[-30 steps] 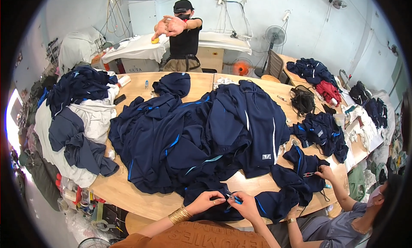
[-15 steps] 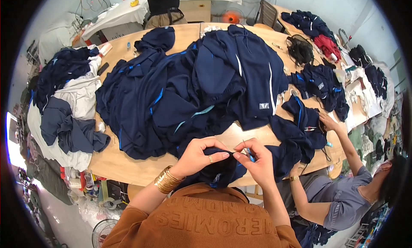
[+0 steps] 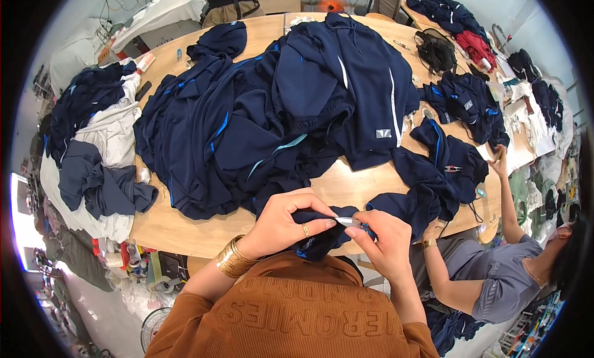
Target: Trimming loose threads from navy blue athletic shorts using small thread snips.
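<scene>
Close to my body at the table's near edge, my left hand (image 3: 286,220) pinches a dark navy garment (image 3: 323,239) between thumb and forefinger. My right hand (image 3: 388,239) is closed around small blue-handled thread snips (image 3: 348,222). Their metal blades point left and meet the cloth at my left fingertips. The garment hangs below both hands, partly hidden by them. Just beyond lies a large heap of navy garments (image 3: 247,135), with a white-striped navy garment (image 3: 368,79) on top.
At the right a co-worker (image 3: 470,277) in a grey shirt reaches along the table (image 3: 352,188). Red-handled snips (image 3: 453,169) rest on navy cloth between us. A black bag (image 3: 436,51) sits farther back; white cloth (image 3: 111,132) and grey garments (image 3: 105,181) lie at the left.
The snips' blades have come into sight at the cloth in my left fingers; my right hand has shifted slightly right. The co-worker's far hand has moved up and right.
</scene>
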